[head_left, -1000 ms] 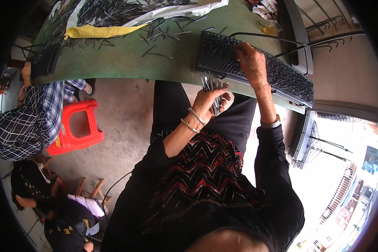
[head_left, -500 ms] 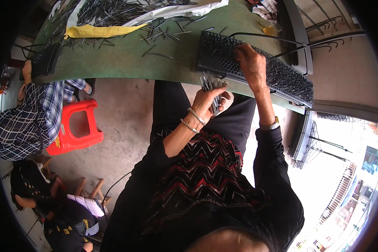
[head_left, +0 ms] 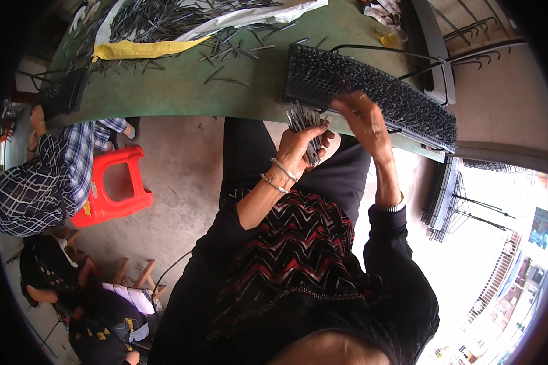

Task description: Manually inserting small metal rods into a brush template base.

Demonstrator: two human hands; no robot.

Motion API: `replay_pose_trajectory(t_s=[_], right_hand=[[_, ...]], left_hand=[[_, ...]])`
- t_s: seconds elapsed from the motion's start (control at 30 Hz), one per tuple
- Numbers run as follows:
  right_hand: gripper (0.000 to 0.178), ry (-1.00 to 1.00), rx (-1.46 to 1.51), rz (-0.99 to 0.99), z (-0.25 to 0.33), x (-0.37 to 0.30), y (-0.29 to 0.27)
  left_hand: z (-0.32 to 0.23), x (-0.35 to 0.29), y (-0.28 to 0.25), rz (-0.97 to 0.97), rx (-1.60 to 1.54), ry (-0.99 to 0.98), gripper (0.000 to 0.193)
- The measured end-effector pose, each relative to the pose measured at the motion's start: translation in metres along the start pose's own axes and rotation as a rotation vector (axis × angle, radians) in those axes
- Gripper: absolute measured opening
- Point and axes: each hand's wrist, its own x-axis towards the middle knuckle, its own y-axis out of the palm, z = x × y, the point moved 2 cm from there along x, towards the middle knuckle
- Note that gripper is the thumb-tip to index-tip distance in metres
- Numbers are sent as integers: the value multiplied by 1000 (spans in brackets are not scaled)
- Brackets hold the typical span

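Observation:
My left hand is closed around a bundle of thin dark grey sticks, their ends fanning out above my fingers. It is held over my lap, just below the table edge. My right hand hovers beside the near edge of a long black perforated rack, apart from the bundle. Its fingers are smeared by motion, so whether they pinch a stick does not show. Many small dark pieces stand upright in the rack's holes, densely to the right, while bare holes show at its left part.
Loose sticks lie on the green table by a white and yellow sack heaped with more. Black metal rods cross behind the rack. A red stool stands at left, near two other people.
My right hand has come off the rack and moved down toward my left hand. The left hand keeps its bundle in nearly the same spot.

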Motion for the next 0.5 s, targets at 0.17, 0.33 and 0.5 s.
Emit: replay_pose_trajectory(t_s=[0.17, 0.33, 0.5], right_hand=[[14, 29, 64, 126, -2, -18, 5], [11, 135, 30, -295, 0, -16, -3], [6, -80, -210, -572, -16, 10, -4]], left_hand=[[4, 1, 4, -9, 41, -11, 17], [3, 5, 0, -52, -93, -62, 22], [-1, 10, 5, -52, -91, -91, 23]])
